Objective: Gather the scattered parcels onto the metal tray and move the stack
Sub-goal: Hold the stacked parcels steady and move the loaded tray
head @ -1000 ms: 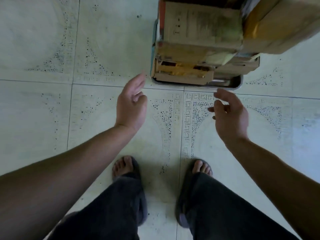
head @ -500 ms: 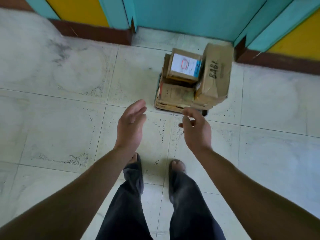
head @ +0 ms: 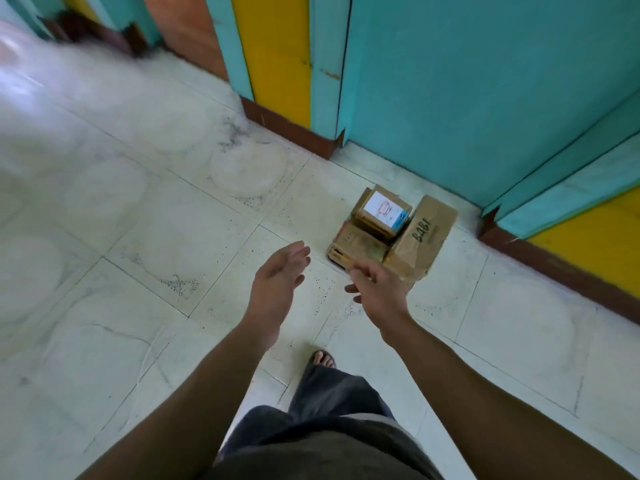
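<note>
Stack sits farther off and more to right than half second back; hands empty as before. Parcel stack (head: 391,237) on metal tray (head: 336,261), on tiled floor (head: 173,237) before teal door (head: 485,98). Left hand (head: 277,282) straight-fingered, right hand (head: 377,289) loosely curled, holding nothing. Stack lies ahead-right; right hand nearer, contact unclear. "BABI" box (head: 422,233) long axis runs toward door.

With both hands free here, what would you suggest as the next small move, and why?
Probably step closer and bend toward the parcel stack. The left hand and right hand are both open and empty, neither holding the stack, and no loose parcels show on the floor tiles.
</note>
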A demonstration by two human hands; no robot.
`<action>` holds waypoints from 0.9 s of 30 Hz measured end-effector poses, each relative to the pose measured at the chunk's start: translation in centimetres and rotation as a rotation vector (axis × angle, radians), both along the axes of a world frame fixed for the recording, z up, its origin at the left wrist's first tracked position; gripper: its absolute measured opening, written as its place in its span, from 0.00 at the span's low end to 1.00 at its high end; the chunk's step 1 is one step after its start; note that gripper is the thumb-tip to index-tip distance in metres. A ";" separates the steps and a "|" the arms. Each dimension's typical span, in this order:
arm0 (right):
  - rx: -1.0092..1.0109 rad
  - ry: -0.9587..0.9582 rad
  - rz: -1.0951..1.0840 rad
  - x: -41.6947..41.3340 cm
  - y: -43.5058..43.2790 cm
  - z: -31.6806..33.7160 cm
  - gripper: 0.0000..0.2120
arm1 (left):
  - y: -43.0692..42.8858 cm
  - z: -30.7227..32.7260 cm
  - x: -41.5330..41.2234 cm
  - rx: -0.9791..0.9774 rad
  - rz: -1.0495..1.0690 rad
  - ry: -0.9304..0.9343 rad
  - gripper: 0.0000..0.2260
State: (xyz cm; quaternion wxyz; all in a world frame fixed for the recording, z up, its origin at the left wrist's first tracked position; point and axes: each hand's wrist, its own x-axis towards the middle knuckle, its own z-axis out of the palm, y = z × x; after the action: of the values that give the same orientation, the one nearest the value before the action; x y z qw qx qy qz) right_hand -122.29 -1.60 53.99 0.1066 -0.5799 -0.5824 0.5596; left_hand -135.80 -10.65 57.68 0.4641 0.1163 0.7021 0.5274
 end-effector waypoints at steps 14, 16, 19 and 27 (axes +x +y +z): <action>-0.033 0.067 0.208 10.6 -3.2 7.7 0.09 | -7.4 5.0 12.4 0.119 0.267 -0.011 0.11; -0.048 0.073 0.266 11.9 -3.5 8.5 0.07 | -7.9 5.2 14.2 0.120 0.304 -0.009 0.10; -0.050 0.083 0.341 14.1 -2.8 9.1 0.06 | -7.5 5.5 17.2 0.105 0.346 -0.016 0.11; -0.081 0.087 0.471 21.3 5.1 8.0 0.11 | -1.5 4.1 25.9 0.073 0.488 -0.011 0.11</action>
State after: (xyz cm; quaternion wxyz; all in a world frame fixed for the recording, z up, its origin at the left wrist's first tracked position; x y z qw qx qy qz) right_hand -101.02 3.48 61.94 -0.0252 -0.4070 -0.6736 0.6164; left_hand -109.86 -12.10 61.77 0.3223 -0.0428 0.6875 0.6494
